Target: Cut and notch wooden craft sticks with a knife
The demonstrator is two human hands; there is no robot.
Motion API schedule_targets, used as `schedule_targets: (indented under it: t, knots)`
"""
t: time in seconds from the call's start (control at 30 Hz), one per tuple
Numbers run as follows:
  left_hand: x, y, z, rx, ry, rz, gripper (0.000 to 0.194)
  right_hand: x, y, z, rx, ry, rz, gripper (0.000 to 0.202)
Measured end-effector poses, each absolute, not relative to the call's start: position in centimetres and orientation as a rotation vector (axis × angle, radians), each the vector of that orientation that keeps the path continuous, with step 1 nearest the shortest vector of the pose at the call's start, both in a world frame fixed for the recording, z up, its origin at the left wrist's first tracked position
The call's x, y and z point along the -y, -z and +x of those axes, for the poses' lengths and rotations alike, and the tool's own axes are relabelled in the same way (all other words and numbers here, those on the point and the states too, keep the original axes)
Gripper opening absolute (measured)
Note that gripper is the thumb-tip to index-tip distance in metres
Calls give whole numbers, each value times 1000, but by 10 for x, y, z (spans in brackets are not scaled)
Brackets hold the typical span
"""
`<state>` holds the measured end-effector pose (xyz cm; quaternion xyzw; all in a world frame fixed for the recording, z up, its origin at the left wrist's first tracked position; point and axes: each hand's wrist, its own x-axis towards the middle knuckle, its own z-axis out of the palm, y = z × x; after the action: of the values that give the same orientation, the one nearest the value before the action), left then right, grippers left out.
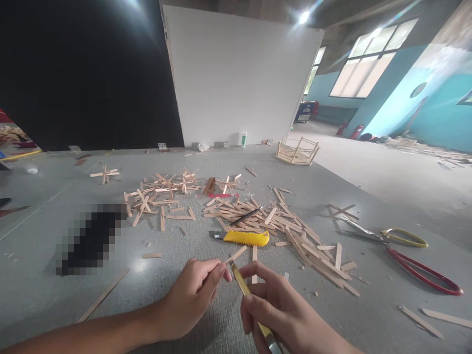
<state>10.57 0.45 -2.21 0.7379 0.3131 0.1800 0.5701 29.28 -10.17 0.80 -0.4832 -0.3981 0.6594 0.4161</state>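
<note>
My left hand (201,295) is closed, pinching a short wooden craft stick (238,252) between thumb and finger. My right hand (275,305) grips a slim yellow-handled craft knife (241,282), whose narrow tip meets the stick beside my left fingertips. Whether the tip is cutting into the wood cannot be made out. Just beyond both hands lies a yellow utility knife (246,238) with its blade pointing left. Behind it, a dark pen-like tool (246,216) rests on a heap of loose craft sticks (313,250).
Joined stick pieces (142,204) and a small star-shaped one (105,173) lie at the left. Large shears (385,238) with red and yellow handles lie open at the right. A stick-built frame (298,151) and a small white-green tube (244,139) stand at the back, near a white panel (239,73).
</note>
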Motion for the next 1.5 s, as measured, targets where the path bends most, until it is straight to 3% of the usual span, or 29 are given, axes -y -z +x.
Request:
schedule_targets:
  t: [0.23,0.43,0.67,0.8,0.97,1.13,1.23,1.3,1.43,1.5]
  knots:
    - [-7,16,107,-706,-389,1804,50,98,-11,307,1098,-1603,-1334,52]
    - [-5,19,105,-710,-382,1966,38,87,-10,325,1367,-1293,-1520,25]
    - [-2,28,105,-759,-518,2143,29,86,-14,332,1645,-925,-1660,21]
    - [-1,32,105,-778,-511,2211,40,79,-22,342,1784,-781,-1563,27]
    - [-2,37,106,-873,-508,2274,41,74,-16,343,1824,-740,-1579,27]
    - [-2,30,110,-776,-479,2313,39,82,-1,320,1808,-918,-1705,10]
    - [-2,31,110,-751,-496,2318,39,83,4,316,1853,-967,-1673,12]
    - [-1,33,109,-714,-522,2340,37,81,7,321,1864,-803,-1654,15]
    - [0,35,107,-659,-595,2412,35,78,12,336,1824,-367,-1653,38]
    - [0,35,107,-644,-625,2433,35,77,10,337,1868,-269,-1638,36]
